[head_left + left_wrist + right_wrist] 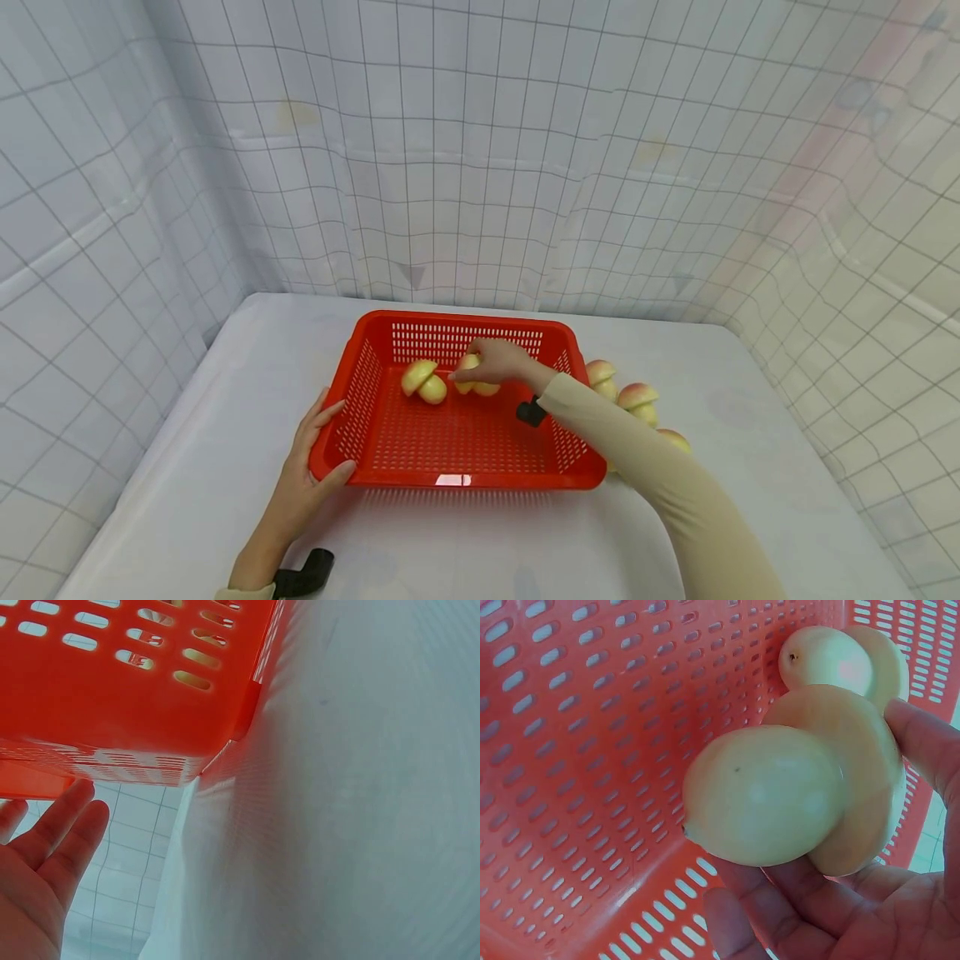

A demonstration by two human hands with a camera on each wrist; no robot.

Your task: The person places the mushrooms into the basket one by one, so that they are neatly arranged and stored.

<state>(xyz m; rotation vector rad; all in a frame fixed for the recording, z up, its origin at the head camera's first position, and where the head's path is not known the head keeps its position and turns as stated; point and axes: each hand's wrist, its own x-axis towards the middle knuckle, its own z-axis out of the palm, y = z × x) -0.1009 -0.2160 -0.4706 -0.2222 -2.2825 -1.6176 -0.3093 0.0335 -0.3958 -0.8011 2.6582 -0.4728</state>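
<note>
A red perforated plastic basket (465,433) stands on a white-covered table. Inside it, toward the back, my right hand (501,360) grips a yellow toy mushroom (765,795) with a pinkish cap. The right wrist view shows the thumb on the cap and the other fingers beneath it. Another toy mushroom (424,383) lies in the basket to the left, apart from the held one. My left hand (303,454) rests at the basket's front left corner, thumb on the front rim and straight fingers along the left side.
Several more toy mushrooms (639,403) lie on the table (750,467) just right of the basket, partly hidden by my right sleeve (645,467). White curtains with a grid pattern (480,167) hang behind and at both sides.
</note>
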